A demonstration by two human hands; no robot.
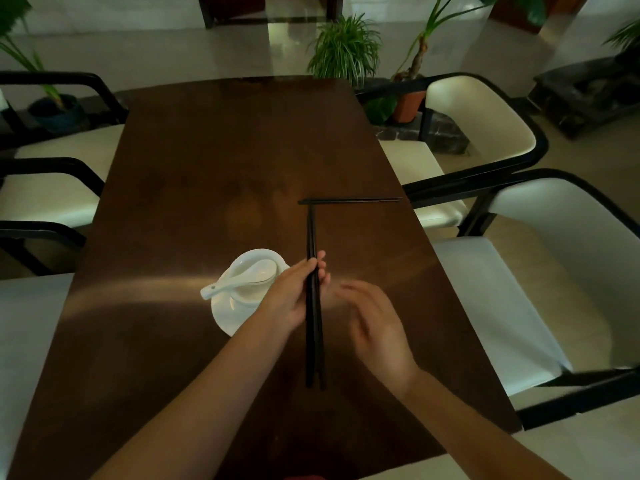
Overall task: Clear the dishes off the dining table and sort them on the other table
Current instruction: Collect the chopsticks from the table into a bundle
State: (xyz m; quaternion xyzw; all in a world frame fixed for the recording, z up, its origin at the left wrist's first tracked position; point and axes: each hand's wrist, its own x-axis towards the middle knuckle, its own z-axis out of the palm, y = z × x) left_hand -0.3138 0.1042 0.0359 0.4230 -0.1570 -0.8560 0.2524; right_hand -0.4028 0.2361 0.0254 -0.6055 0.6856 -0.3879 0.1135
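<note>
We see our left hand (294, 296) with its grip closed around a bundle of black chopsticks (313, 306), held above the dark wooden worktop (194, 161) and pointing away from us, their near ends hanging free below the hand. Our right hand (377, 327) hovers just to the right of the bundle, blurred, fingers loosely spread and holding nothing; its grip is open. Farther out and to the right, another pair of chopsticks (349, 201) lies flat on the worktop, crosswise, its right end reaching the table edge. Just left of our left hand sits a white bowl (256, 271) on a white saucer (228, 317), with a white spoon (235, 280) resting across the bowl, handle pointing near-left. Cream-cushioned chairs (485, 133) with black frames stand on both sides, and potted plants (346, 50) stand beyond the far end.
</note>
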